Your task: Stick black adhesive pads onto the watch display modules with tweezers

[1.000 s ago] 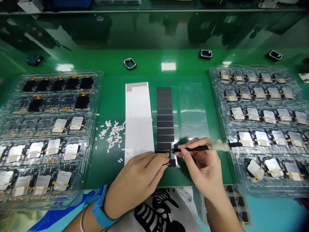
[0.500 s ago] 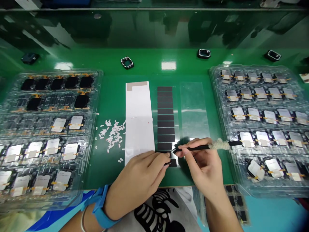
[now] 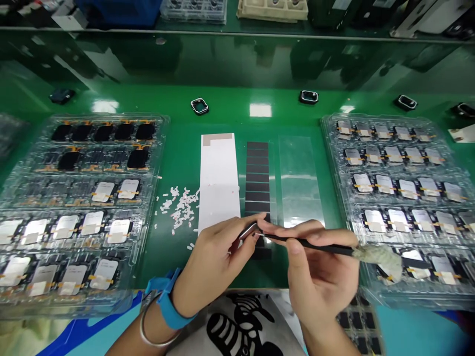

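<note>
On the green bench (image 3: 237,123), you work between a clear plastic tray of small pale-backed and black-faced parts (image 3: 147,207) at left and a clear plastic tray of silvery-backed parts (image 3: 344,193) at right, near the close end of the long white paper strip (image 3: 218,183) and the column of black rectangles (image 3: 257,187). Technique, my judgement: go in at a shallow angle and press lightly; a thin part would probably bend or slip under force. Right hand (image 3: 322,262): fingers curled, gripping a slim black tool with whitish wrapping (image 3: 337,248). Left hand (image 3: 218,252): pinching a small, thin, silvery-edged dark piece (image 3: 248,230), tool tip beside it; contact unclear.
</note>
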`<state>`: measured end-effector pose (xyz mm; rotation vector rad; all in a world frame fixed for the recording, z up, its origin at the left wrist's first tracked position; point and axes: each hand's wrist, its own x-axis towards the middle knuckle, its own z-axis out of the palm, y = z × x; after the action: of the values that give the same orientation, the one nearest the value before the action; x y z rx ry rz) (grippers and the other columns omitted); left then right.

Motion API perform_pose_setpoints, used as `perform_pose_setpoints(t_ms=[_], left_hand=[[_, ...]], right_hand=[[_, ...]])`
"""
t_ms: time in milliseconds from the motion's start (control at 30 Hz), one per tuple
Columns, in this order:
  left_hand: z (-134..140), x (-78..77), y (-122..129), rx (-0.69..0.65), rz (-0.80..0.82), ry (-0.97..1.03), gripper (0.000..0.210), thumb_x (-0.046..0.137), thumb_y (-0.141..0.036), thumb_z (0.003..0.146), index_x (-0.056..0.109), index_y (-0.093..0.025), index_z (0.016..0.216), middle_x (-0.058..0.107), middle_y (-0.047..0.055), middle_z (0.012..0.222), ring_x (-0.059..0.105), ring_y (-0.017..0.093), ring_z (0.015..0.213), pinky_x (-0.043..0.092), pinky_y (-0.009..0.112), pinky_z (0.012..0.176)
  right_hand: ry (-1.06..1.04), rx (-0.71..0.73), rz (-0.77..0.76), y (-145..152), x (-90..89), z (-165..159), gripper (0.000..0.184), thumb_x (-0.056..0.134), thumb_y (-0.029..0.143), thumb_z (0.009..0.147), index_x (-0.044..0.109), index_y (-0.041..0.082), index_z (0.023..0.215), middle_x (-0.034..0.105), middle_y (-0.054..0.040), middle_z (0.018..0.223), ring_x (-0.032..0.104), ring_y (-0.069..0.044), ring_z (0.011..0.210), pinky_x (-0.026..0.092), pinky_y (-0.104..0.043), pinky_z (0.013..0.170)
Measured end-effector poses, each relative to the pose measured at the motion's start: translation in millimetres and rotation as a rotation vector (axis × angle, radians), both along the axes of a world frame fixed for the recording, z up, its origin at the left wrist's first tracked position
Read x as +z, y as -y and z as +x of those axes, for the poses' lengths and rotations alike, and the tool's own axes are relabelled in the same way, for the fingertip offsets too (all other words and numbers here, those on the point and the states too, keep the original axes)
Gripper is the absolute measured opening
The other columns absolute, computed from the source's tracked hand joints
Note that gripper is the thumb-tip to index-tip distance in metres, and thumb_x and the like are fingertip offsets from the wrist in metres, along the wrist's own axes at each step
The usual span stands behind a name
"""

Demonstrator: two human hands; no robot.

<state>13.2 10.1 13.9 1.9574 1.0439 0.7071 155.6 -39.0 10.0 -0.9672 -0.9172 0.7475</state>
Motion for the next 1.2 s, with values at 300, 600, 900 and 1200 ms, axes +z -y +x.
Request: perform_pose_setpoints(t_ms=[300, 600, 900, 1200], left_hand=[[-3.0, -5.6, 1.3, 0.102, -0.054, 0.048, 0.03, 0.049, -0.013, 0.097, 0.063, -0.024, 0.122, 0.067, -0.003, 0.085, 0.057, 0.008, 0.065, 0.043, 0.02, 0.061], [-6.7, -9.9, 3.4, 0.126, 0.016, 0.006, 0.04, 0.045, -0.017, 0.1, 0.052, -0.023, 0.139, 0.058, -0.002, 0.081, 0.051, 0.011, 0.063, 0.041, 0.023, 0.058], [-9.0, -9.7, 3.6, 0.117, 0.009, 0.035, 0.046, 0.039, -0.023, 0.102, 0.045, -0.02, 0.148, 0.058, 0.003, 0.092, 0.056, 0.015, 0.077, 0.047, 0.026, 0.071], [-9.7, -10.2, 2.9, 0.107, -0.023, 0.063, 0.047, 0.037, -0.023, 0.103, 0.042, -0.021, 0.15, 0.055, 0.002, 0.091, 0.054, 0.014, 0.076, 0.044, 0.026, 0.07]], right_hand=[[0.036, 0.0, 0.07, -11.1, -0.7, -15.6, 0.033, 0.048, -0.008, 0.088, 0.052, 0.02, 0.105, 0.068, -0.0027, 0.094, 0.073, -0.018, 0.095, 0.067, -0.044, 0.086], [0.122, -0.035, 0.1, -15.4, 0.5, -25.8, 0.035, 0.048, -0.01, 0.085, 0.048, 0.019, 0.103, 0.067, -0.003, 0.093, 0.073, -0.017, 0.092, 0.067, -0.042, 0.085], [0.165, -0.024, 0.129, -18.6, -6.1, -26.4, 0.042, 0.049, -0.016, 0.079, 0.048, 0.017, 0.105, 0.067, -0.003, 0.096, 0.072, -0.02, 0.1, 0.067, -0.045, 0.085], [0.154, -0.047, 0.103, -19.0, -6.9, -26.9, 0.038, 0.052, -0.012, 0.082, 0.049, 0.018, 0.104, 0.068, -0.0043, 0.093, 0.073, -0.021, 0.097, 0.068, -0.045, 0.083]])
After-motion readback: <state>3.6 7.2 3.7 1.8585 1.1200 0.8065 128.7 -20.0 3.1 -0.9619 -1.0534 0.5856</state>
